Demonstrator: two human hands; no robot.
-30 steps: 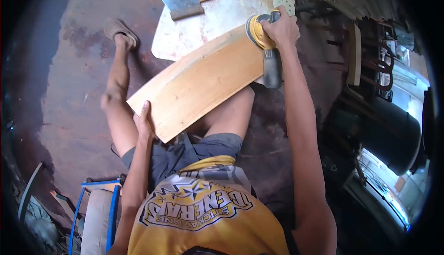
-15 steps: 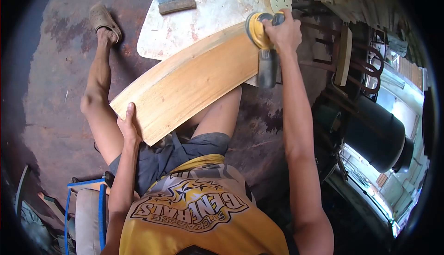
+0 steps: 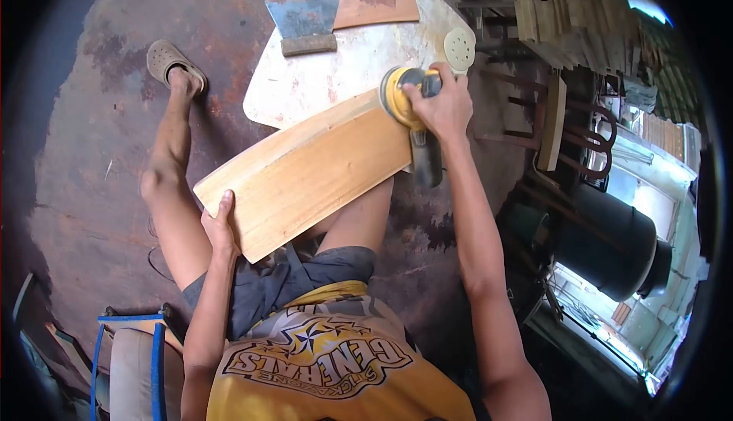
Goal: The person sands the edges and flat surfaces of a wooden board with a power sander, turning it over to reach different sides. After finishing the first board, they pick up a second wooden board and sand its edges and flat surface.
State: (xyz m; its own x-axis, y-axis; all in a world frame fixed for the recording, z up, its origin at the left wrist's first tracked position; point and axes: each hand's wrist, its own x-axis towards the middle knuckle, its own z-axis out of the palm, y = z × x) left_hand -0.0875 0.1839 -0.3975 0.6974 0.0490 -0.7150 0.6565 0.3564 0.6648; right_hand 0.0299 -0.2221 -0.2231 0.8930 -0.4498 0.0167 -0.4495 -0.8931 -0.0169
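A long, slightly curved wooden board [image 3: 313,180] slants across my lap, its far end over the white tabletop. My left hand [image 3: 219,229] grips the near left end, thumb on the upper face and the other fingers hidden below. At the far right end, a yellow and black orbital sander [image 3: 395,99] rests against the board, tilted, with its dark dust canister [image 3: 427,163] pointing back toward me. My right hand [image 3: 447,108] is wrapped around the sander's head. A paler strip runs along the board's far edge.
The stained white tabletop [image 3: 263,89] holds a wide scraper blade [image 3: 304,16] with a wooden grip, a brown sheet [image 3: 389,1] and a perforated sanding disc [image 3: 459,48]. Stacked wood pieces [image 3: 580,28] and a black drum [image 3: 607,241] stand right. A blue-framed cushioned piece [image 3: 137,375] is lower left.
The whole view has shifted, so board, sander and tabletop appear lower and more of the brown sheet shows. Both hands keep their holds, and the sander remains at the board's far end.
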